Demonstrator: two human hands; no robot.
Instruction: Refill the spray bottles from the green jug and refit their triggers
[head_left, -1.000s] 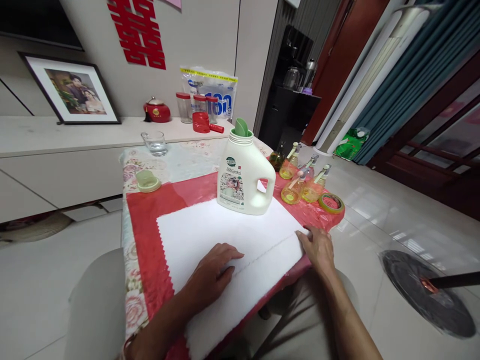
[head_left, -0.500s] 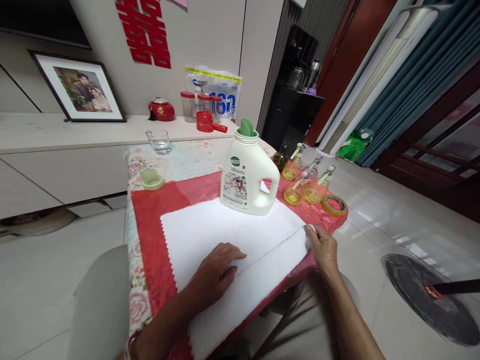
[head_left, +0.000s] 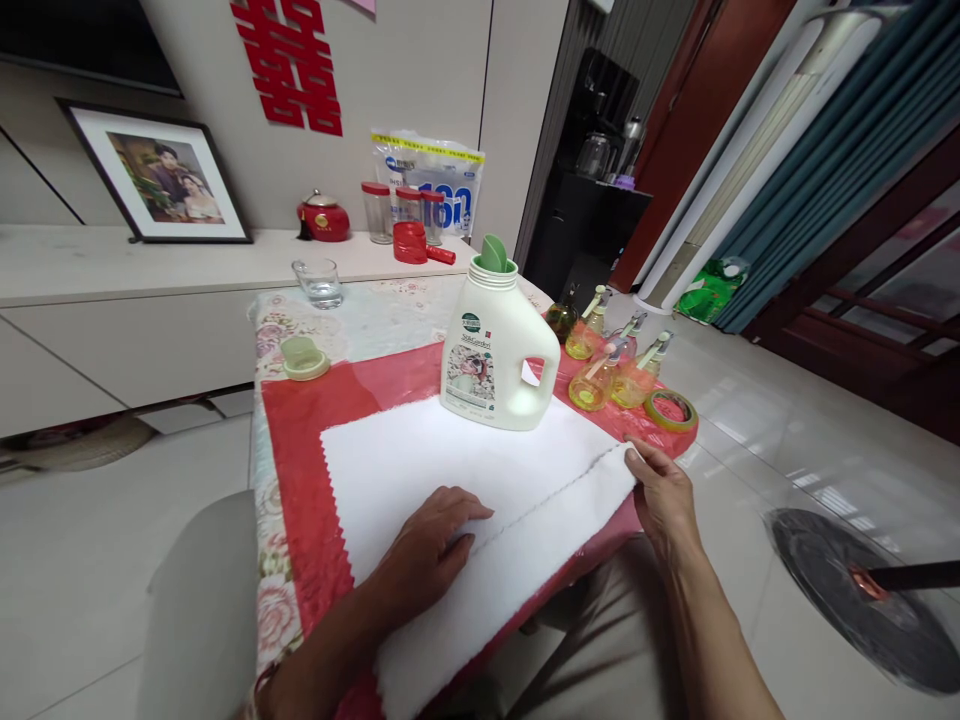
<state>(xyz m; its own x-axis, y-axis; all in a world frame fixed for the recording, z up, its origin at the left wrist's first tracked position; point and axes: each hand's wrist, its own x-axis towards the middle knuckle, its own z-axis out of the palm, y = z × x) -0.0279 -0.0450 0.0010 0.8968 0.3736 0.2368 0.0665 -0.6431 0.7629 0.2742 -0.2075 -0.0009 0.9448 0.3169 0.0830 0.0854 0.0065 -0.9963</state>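
Your right grip moved farther right, pinching the white zigzag-edged fabric sheet. Your left grip lies loosely spread on it.

Both the left hand at six o'clock and the right hand at four are bare, as is the right forearm. At seven, a narrow reddish and pale band, too small to identify, crosses the left forearm; at five, grey-beige trousers show soft, darker creases
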